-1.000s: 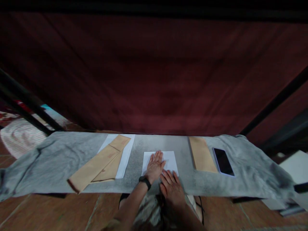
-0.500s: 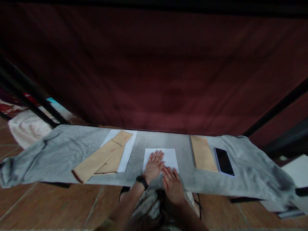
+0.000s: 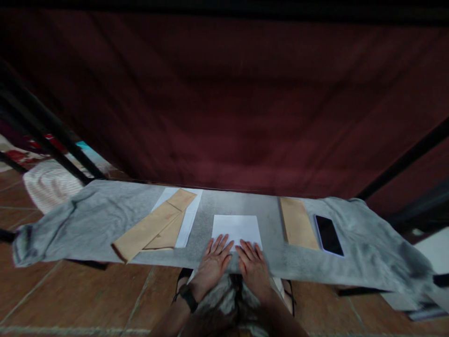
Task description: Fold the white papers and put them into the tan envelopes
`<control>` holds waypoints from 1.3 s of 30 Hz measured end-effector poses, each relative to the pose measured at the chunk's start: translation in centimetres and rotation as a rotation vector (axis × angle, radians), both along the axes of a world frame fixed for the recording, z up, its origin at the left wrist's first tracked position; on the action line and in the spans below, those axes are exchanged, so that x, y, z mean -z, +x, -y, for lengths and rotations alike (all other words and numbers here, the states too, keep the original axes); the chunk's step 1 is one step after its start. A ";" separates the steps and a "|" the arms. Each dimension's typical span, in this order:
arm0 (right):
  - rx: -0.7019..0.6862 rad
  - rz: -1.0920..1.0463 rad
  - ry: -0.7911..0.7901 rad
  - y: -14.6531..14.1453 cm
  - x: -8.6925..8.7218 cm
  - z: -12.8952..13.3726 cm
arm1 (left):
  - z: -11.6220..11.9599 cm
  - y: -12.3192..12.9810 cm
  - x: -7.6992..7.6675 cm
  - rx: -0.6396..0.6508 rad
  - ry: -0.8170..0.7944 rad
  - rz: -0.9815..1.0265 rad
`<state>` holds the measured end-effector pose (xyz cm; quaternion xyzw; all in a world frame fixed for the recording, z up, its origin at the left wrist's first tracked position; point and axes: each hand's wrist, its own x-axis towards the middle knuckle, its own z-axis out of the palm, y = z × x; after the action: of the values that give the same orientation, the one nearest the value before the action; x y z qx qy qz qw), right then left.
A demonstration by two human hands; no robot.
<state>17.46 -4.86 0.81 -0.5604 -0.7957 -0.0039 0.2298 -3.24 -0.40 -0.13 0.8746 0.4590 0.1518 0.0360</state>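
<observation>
A white sheet of paper point(image 3: 236, 227) lies flat on the grey cloth-covered surface point(image 3: 242, 202) in front of me. My left hand point(image 3: 213, 262), with a dark band on its wrist, rests palm down with fingers spread over the sheet's near left corner. Beside it, my right hand point(image 3: 253, 267) lies palm down with its fingers over the near right part. The two hands are apart, and neither grips anything. Folded brown paper pieces point(image 3: 150, 229) overlap white paper point(image 3: 187, 224) on the left. On the right is a brown paper stack or envelope point(image 3: 298, 224).
A phone point(image 3: 329, 235) lies right of the brown envelope. Behind the surface hangs a dark red curtain point(image 3: 245, 117). Dark metal bars point(image 3: 403, 159) stand at both sides. Striped cloth point(image 3: 52, 185) is at the far left, above the tiled floor point(image 3: 105, 299).
My left hand has slid back toward me and to the left, from the middle of the sheet to its near edge. My right hand has barely moved. The view has shifted slightly.
</observation>
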 end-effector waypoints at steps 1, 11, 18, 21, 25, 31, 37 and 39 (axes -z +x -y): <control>0.000 0.000 0.005 0.0 0.0 0.0 | 0.3 -0.2 0.2 -0.049 -0.007 0.054; 0.028 -0.006 0.012 -0.5 -0.7 0.0 | -2.7 0.8 -3.2 -0.602 -0.407 0.823; 0.042 -0.063 -0.014 -0.5 -0.3 -0.1 | -2.1 1.8 -6.0 -0.693 -0.706 1.388; 0.060 -0.184 -0.042 -0.8 -0.3 -0.5 | -1.6 2.7 -7.8 -0.575 -0.698 1.422; 0.130 -0.583 -0.104 -1.5 -1.6 -2.1 | -1.0 4.3 -10.6 -0.413 -0.732 1.451; 0.253 -1.516 -0.302 -1.3 -5.8 -4.5 | -1.0 4.4 -10.9 -0.590 -0.627 1.585; 0.322 -1.856 -0.448 -1.7 -5.7 -4.0 | -0.6 3.1 -6.9 -0.596 -0.853 1.648; 0.370 -1.834 -0.472 -1.7 -4.7 -3.7 | -0.6 2.9 -6.0 -0.591 -0.821 1.622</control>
<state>15.76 -1.19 5.56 -0.4939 -0.1859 0.5592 0.6393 -0.32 0.18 5.91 0.2707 0.5141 0.5418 0.6073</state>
